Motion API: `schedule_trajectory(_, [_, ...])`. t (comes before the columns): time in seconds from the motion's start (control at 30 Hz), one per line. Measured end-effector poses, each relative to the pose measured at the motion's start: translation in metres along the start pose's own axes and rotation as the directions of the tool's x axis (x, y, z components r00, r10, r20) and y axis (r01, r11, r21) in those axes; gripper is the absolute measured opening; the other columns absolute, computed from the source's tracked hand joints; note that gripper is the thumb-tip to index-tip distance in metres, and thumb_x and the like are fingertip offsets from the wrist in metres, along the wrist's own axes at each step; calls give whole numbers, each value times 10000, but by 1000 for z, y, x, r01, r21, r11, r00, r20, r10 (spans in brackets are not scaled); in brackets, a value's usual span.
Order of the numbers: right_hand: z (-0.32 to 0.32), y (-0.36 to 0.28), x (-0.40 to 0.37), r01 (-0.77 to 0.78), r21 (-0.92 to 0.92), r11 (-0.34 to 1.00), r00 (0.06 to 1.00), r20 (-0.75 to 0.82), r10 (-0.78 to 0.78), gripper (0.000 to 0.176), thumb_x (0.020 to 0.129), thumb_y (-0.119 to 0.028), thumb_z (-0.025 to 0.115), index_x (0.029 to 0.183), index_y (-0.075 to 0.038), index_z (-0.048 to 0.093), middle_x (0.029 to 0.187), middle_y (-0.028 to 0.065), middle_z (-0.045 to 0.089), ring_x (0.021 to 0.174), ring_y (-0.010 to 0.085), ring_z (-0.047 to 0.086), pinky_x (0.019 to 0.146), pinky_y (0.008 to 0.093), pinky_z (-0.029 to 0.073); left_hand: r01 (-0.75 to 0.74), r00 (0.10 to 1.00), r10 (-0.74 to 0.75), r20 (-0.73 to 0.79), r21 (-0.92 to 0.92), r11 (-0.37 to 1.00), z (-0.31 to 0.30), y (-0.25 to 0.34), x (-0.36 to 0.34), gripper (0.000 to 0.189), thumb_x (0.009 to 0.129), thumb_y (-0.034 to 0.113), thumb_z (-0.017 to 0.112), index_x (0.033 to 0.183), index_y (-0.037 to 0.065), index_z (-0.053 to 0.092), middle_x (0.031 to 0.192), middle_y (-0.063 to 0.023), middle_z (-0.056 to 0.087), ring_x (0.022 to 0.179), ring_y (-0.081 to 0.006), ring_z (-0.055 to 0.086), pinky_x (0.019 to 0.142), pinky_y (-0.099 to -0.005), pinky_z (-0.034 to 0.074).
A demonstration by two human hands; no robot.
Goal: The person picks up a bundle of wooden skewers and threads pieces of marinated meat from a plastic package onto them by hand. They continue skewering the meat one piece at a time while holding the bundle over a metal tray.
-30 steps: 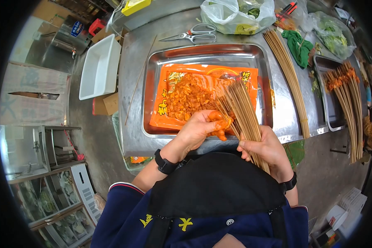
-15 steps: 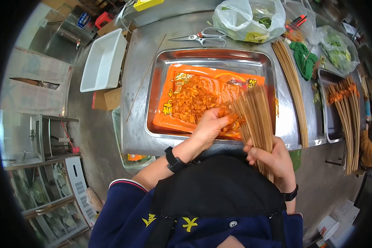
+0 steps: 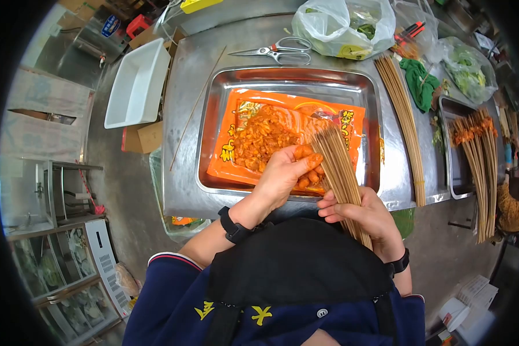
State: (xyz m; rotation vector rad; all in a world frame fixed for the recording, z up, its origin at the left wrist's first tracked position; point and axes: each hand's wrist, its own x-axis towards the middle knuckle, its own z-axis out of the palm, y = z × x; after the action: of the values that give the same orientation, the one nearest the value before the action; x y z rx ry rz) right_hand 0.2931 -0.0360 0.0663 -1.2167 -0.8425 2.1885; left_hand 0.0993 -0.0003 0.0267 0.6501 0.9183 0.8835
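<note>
My right hand is closed round the lower part of a thick bundle of bamboo skewers, which leans with its upper ends to the left over the tray. My left hand, its fingertips coated in orange sauce, is curled against the left side of the bundle near the upper ends. Whatever is between those fingers is hidden. Behind the left hand, sauce-covered chopped food lies on an opened orange packet in a steel tray.
Scissors and a single skewer lie beside the tray. More skewers stretch along its right. Farther right, loaded skewers rest across another tray. Bags of greens stand behind; a white bin is left.
The skewer bundle has tilted and shifted left, its upper ends now closer to my left hand. My right hand has moved left with it. The left fingers have stayed curled beside the bundle.
</note>
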Motion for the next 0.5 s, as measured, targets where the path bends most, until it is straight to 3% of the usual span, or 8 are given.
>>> schedule_trajectory(0.23, [-2,-3,-2,12,63,998,996,-90,-6,250,800,-24,576,1031,38,507,897,141,599,796,183,623,685,266,523,-36,998,38,-42,37,999,-3,2,-2,140,839,156,579,886,24,578,739,-29,606,598,-68,532,541,-187,415])
schedule_trajectory(0.4, [-4,-2,-3,5,-34,999,993,-121,-9,199,792,-20,589,967,24,505,828,130,595,670,168,621,593,257,524,-72,997,73,-24,38,997,0,4,0,122,832,147,593,852,28,574,736,-41,607,600,-81,535,554,-192,431])
schedule_trajectory(0.5, [-10,0,-4,21,32,999,991,-132,-16,189,791,-20,591,956,17,508,801,128,599,645,167,620,576,259,523,-80,988,82,-128,26,996,0,0,0,133,835,139,585,899,23,576,762,-35,613,622,-79,538,583,-194,435])
